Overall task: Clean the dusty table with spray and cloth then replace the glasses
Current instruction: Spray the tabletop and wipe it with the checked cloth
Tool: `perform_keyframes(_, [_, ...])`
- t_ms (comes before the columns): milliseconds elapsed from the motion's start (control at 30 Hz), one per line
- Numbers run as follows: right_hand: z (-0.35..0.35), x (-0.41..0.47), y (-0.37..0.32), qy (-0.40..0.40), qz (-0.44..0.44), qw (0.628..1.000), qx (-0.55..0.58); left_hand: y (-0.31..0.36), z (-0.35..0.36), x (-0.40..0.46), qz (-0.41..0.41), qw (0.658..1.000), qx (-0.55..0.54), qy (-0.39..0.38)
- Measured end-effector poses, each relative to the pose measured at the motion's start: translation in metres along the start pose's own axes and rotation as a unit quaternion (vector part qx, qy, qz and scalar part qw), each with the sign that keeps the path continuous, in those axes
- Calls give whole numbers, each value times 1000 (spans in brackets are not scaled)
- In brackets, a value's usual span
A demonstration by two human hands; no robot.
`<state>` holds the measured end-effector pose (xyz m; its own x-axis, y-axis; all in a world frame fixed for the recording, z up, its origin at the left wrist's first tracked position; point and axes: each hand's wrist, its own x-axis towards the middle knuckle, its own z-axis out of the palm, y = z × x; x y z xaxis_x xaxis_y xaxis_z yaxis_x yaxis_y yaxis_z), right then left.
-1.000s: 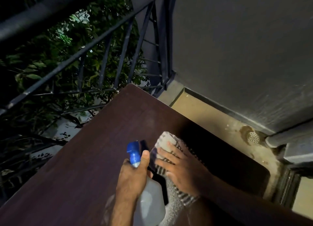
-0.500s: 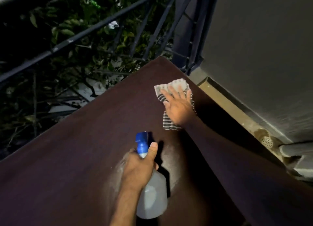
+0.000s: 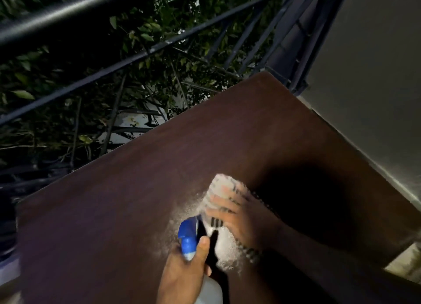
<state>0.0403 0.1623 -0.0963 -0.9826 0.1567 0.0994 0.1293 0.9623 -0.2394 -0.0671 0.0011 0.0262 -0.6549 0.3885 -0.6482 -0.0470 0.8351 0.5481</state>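
Note:
A dark brown table (image 3: pixel 136 201) fills the lower view, with a pale wet or dusty patch just ahead of the spray nozzle. My left hand (image 3: pixel 182 274) grips a translucent spray bottle (image 3: pixel 210 292) with a blue nozzle (image 3: pixel 188 235), held over the table's near part. Right beside the nozzle, my right hand (image 3: pixel 239 221) lies flat on a striped white and dark cloth (image 3: pixel 222 185) and presses it onto the table. The hand and cloth are blurred. No glasses are in view.
A dark metal railing (image 3: pixel 136 55) runs along the table's far side, with leafy branches behind it. A grey wall (image 3: pixel 376 76) stands to the right, close to the table's right edge. A strip of pale floor (image 3: pixel 407 265) shows at the lower right.
My right hand has pulled the cloth back from the table's far corner to beside the spray nozzle. The left hand and bottle stay in place. The view has tilted.

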Motion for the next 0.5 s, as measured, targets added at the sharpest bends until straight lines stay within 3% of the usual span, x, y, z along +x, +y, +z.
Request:
perform_keyframes(133, [4,61,26,28,184,982,-18,-17,-16,-11,0,1000,-7,13])
perform_keyframes(233, [17,74,13,45,247,967,-39,-31,-25,-16,11,999,-23,31])
perform_keyframes(333, [30,52,-31,84,166,979,-83,-38,-33,-21,12,999,-28,40])
perform_keyframes(367, [31,42,-56,36,154,985,-62,-42,-34,-21,19,998,-24,46])
perform_keyframes(400, [48,28,-80,26,79,996,9,-40,-36,-25,19,998,-16,52])
perform_keyframes(433, [60,8,-107,24,108,991,74,-43,-36,-24,28,998,-13,53])
perform_keyframes(467, [70,-4,-127,12,85,996,5,-40,-33,-26,28,997,2,65])
perform_keyframes(500, [79,-9,-140,-5,103,995,15,-41,-30,-22,22,999,9,46])
